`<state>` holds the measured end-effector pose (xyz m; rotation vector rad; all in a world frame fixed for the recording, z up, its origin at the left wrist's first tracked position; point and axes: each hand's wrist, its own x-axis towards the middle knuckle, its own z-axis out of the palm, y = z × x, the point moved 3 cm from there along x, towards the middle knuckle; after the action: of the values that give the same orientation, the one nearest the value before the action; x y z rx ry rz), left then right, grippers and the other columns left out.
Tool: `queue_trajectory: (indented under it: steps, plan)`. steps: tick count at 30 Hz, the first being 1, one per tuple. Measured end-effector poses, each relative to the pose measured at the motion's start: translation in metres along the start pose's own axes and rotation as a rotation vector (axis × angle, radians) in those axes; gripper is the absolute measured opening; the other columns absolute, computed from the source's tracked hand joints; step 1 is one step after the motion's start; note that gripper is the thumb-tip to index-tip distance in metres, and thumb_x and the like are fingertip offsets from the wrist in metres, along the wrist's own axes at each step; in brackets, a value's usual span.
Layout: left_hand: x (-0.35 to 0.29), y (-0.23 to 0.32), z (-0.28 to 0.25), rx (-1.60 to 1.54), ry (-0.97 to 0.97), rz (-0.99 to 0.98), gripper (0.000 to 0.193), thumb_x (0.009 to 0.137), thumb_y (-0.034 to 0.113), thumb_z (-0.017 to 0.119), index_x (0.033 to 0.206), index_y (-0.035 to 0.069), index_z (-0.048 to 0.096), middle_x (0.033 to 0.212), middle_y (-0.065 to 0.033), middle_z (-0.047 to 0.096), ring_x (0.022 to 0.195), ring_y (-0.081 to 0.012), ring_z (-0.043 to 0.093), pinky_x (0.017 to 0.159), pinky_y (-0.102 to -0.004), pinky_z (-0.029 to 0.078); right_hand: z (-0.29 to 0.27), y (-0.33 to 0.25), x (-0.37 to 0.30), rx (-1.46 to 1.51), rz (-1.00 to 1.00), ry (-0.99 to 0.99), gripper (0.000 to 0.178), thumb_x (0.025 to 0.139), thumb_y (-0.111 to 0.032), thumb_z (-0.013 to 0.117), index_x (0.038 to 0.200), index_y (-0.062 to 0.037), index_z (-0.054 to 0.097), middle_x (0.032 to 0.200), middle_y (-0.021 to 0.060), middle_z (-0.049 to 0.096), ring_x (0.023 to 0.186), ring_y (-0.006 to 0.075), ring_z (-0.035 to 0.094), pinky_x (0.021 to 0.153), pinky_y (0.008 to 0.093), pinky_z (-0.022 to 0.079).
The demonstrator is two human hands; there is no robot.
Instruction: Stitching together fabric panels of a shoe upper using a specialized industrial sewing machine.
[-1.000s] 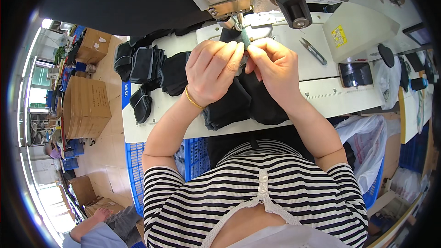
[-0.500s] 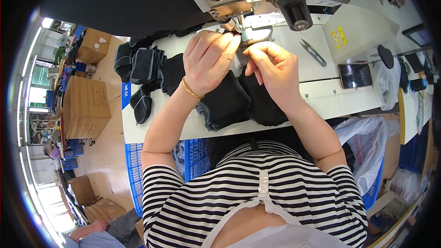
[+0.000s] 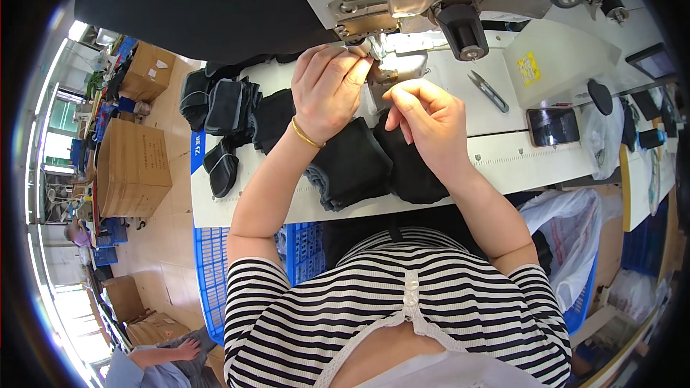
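My left hand (image 3: 328, 92) is up at the needle area of a sewing machine (image 3: 399, 65), with its thumb and forefinger pinched together. What lies between those fingertips, if anything, is hidden. A little to the right and nearer to me hangs my right hand (image 3: 428, 116), its fingers curled in and the thumb close to the forefinger; anything in them is too small to make out. Beneath the hands, a stack of black fabric pieces (image 3: 352, 165) with grey edges lies on the white table (image 3: 287, 205). More black fabric (image 3: 408, 165) sits beside it.
Tied black bundles (image 3: 228, 106) stand at the table's left. Thread snips (image 3: 489, 91) and a dark phone (image 3: 553, 127) lie on the right. Blue baskets (image 3: 210, 266) are below the front edge. Cardboard boxes (image 3: 135, 169) and a seated person's arm (image 3: 169, 353) are at far left.
My right hand has drawn slightly toward me, away from the needle. The small greenish piece by the needle no longer shows. My left hand stays near the needle.
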<state>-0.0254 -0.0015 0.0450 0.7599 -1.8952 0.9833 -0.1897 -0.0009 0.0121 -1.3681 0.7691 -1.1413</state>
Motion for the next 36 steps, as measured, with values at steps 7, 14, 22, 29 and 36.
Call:
queue_trajectory:
  steps: [7, 14, 22, 29, 36]
  plan:
    - [0.001, -0.001, 0.001, 0.005, -0.006, -0.007, 0.022, 0.063, 0.004, 0.071, 0.085, 0.003, 0.072, 0.085, -0.0046, 0.065, 0.082, -0.0217, 0.064, 0.073, -0.0361, 0.053, 0.001, 0.005, 0.000, 0.021, 0.004, -0.016, 0.017, 0.096, -0.014, 0.057, 0.091, -0.0009, 0.068, 0.064, -0.0004, 0.065, 0.055, 0.0005, 0.048, 0.051, 0.0205, 0.035]
    - [0.002, -0.001, 0.001, -0.014, 0.006, -0.010, 0.021, 0.063, 0.004, 0.073, 0.083, 0.003, 0.071, 0.084, -0.0044, 0.065, 0.080, -0.0214, 0.064, 0.072, -0.0350, 0.052, 0.002, 0.007, -0.002, 0.033, 0.009, -0.030, 0.017, 0.096, -0.012, 0.057, 0.090, 0.0000, 0.068, 0.064, 0.0004, 0.064, 0.057, 0.0013, 0.052, 0.052, 0.0199, 0.036]
    - [0.002, -0.002, 0.001, -0.004, -0.003, -0.010, 0.021, 0.063, 0.004, 0.074, 0.084, 0.003, 0.070, 0.086, -0.0035, 0.065, 0.080, -0.0207, 0.064, 0.071, -0.0343, 0.051, -0.002, 0.010, -0.008, 0.001, 0.042, -0.047, 0.016, 0.096, -0.011, 0.058, 0.089, 0.0007, 0.067, 0.065, 0.0011, 0.065, 0.059, 0.0025, 0.056, 0.053, 0.0197, 0.038]
    - [-0.003, -0.001, 0.002, -0.074, 0.030, -0.034, 0.029, 0.064, 0.000, 0.073, 0.092, 0.003, 0.069, 0.090, -0.0052, 0.065, 0.084, -0.0227, 0.064, 0.074, -0.0367, 0.049, -0.004, 0.009, -0.015, -0.049, 0.048, -0.052, 0.015, 0.094, -0.010, 0.059, 0.090, 0.0017, 0.067, 0.068, 0.0037, 0.066, 0.059, 0.0047, 0.058, 0.051, 0.0204, 0.040]
    - [-0.025, -0.003, 0.008, -0.164, -0.234, -0.554, 0.033, 0.066, -0.003, 0.071, 0.097, 0.001, 0.062, 0.105, -0.0140, 0.059, 0.097, -0.0346, 0.057, 0.085, -0.0416, 0.044, -0.038, 0.011, -0.038, -1.001, -0.501, 0.185, 0.037, 0.079, -0.020, 0.078, 0.106, 0.0019, 0.066, 0.098, 0.0114, 0.061, 0.090, 0.0253, 0.061, 0.079, 0.0370, 0.048]
